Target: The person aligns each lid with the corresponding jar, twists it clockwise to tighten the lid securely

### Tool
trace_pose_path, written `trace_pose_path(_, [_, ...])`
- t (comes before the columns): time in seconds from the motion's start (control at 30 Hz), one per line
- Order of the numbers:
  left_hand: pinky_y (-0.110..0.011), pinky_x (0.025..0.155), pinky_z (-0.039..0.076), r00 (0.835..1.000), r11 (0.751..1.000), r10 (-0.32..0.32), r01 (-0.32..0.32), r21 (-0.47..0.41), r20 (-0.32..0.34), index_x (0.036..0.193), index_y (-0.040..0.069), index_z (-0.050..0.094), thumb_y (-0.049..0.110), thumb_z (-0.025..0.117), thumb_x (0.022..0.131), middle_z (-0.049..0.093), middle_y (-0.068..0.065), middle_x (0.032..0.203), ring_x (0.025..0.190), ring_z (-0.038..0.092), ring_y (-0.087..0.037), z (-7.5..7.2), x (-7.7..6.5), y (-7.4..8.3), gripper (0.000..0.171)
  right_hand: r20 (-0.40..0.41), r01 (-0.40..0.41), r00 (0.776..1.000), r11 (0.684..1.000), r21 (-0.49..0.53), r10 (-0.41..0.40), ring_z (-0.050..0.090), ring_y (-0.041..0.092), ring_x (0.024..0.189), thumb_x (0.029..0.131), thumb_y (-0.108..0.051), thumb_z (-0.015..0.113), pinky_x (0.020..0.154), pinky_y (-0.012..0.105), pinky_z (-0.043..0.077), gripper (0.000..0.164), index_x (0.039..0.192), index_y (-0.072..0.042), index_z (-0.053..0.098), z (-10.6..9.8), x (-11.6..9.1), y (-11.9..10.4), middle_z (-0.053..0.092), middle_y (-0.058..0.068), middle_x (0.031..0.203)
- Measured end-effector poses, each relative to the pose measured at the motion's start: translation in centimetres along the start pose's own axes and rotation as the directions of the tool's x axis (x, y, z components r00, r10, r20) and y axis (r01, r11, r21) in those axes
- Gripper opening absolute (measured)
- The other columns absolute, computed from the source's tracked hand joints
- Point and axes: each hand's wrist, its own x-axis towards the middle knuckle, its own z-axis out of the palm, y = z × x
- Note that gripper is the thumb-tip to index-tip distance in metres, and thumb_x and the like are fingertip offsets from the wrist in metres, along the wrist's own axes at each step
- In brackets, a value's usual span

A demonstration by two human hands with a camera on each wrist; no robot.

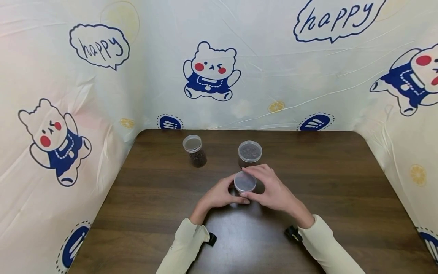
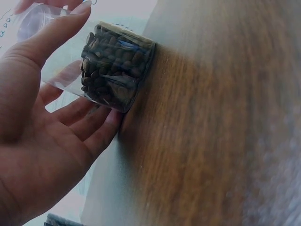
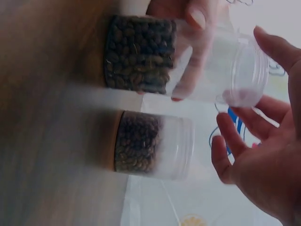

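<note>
A clear plastic jar [image 3: 141,56] of dark brown beans stands upright on the table, with its upper part free of beans. My left hand [image 1: 219,193] grips the jar's body, thumb on one side and fingers round the other. At the top, my right hand [image 1: 275,190] pinches the translucent lid [image 1: 245,182] between thumb and fingers. The lid sits on the jar's mouth. In the left wrist view the beans [image 2: 113,66] show through the wall, below the left thumb. The right ring and little fingers are off the lid in the right wrist view.
A wider lidded jar [image 1: 250,151] of dark beans stands just behind the held one. Further left is a slim lidded jar [image 1: 195,151] with dark contents. The brown wooden table [image 1: 154,213] ends at a printed cloth backdrop [image 1: 267,76] on three sides.
</note>
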Motion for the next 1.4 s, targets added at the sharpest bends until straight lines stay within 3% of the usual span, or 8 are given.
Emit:
trace_pose_path(0.13, [-0.031,0.109,0.049,1.0,1.0,-0.002,0.002,0.002,0.01,0.15,0.037,0.051,0.038,0.093,0.081,0.068,0.013,0.135,0.124,0.064,-0.007,0.0,0.0,0.0,0.08,-0.041,0.014,0.999,0.999,-0.034,-0.016,0.054,0.023,0.124,0.082,-0.032,0.091,0.1,0.046,0.038,0.072,0.145,-0.013,0.062,0.4,-0.2,-0.5,0.067,0.007,0.141])
trace_pose_path(0.23, [-0.031,0.11,0.049,1.0,1.0,-0.005,0.005,0.003,0.011,0.15,0.037,0.052,0.038,0.093,0.081,0.069,0.013,0.135,0.124,0.064,-0.007,-0.1,0.0,0.1,0.08,-0.033,0.007,0.999,1.0,-0.026,-0.008,0.053,0.022,0.125,0.081,-0.032,0.092,0.1,0.046,0.041,0.075,0.146,-0.014,0.061,0.4,-0.1,-0.3,0.066,0.006,0.142])
trace_pose_path(0.4, [-0.032,0.111,0.048,1.0,1.0,-0.007,0.008,-0.005,0.01,0.149,0.041,0.052,0.04,0.092,0.081,0.067,0.015,0.136,0.125,0.063,-0.006,-0.1,-0.1,0.2,0.079,0.037,-0.042,0.999,0.997,0.057,0.04,0.053,0.02,0.13,0.082,-0.032,0.092,0.104,0.048,0.05,0.078,0.151,-0.018,0.057,0.0,0.3,0.5,0.061,0.003,0.146])
trace_pose_path(0.53, [-0.032,0.112,0.048,1.0,1.0,-0.012,0.012,-0.005,0.008,0.149,0.045,0.05,0.041,0.092,0.081,0.065,0.017,0.139,0.127,0.062,-0.005,-0.1,-0.1,0.3,0.08,0.11,-0.091,0.991,0.989,0.117,0.079,0.056,0.019,0.135,0.087,-0.036,0.088,0.107,0.05,0.051,0.076,0.154,-0.023,0.054,0.0,0.5,0.9,0.055,0.002,0.152])
trace_pose_path(0.63, [-0.032,0.112,0.048,1.0,1.0,-0.014,0.014,0.002,0.006,0.148,0.046,0.05,0.042,0.092,0.081,0.065,0.018,0.139,0.127,0.062,-0.004,-0.1,-0.1,0.3,0.08,0.122,-0.104,0.989,0.986,0.127,0.088,0.06,0.018,0.133,0.088,-0.036,0.087,0.107,0.049,0.051,0.074,0.153,-0.024,0.054,0.0,0.5,1.0,0.055,0.001,0.154])
trace_pose_path(1.07, [-0.026,0.101,0.054,0.999,1.0,-0.012,0.012,0.005,-0.047,0.139,0.031,0.064,0.037,0.095,0.078,0.073,0.013,0.128,0.118,0.069,-0.005,0.2,0.0,0.7,0.068,-0.027,-0.121,0.992,0.993,-0.008,0.121,0.063,0.028,0.122,0.079,-0.039,0.093,0.099,0.052,0.052,0.07,0.141,-0.019,0.066,0.6,0.2,0.1,0.065,0.003,0.143])
trace_pose_path(1.23, [-0.024,0.097,0.056,0.996,1.0,-0.03,0.029,-0.01,-0.082,0.137,0.023,0.067,0.032,0.095,0.079,0.075,0.006,0.126,0.116,0.071,-0.007,0.5,-0.2,0.9,0.065,-0.132,-0.133,0.984,0.989,-0.068,0.123,0.064,0.032,0.121,0.076,-0.04,0.094,0.097,0.053,0.05,0.068,0.134,-0.013,0.07,1.6,-0.1,-0.5,0.07,0.007,0.137])
trace_pose_path(1.4, [-0.024,0.099,0.057,0.997,0.999,-0.031,0.028,-0.042,-0.067,0.14,0.018,0.065,0.022,0.093,0.081,0.074,0.001,0.13,0.121,0.071,-0.012,0.5,-0.2,1.0,0.065,-0.205,-0.156,0.969,0.985,-0.071,0.139,0.069,0.029,0.115,0.075,-0.04,0.095,0.096,0.051,0.052,0.07,0.133,-0.012,0.069,2.4,-0.6,-1.1,0.073,0.009,0.13])
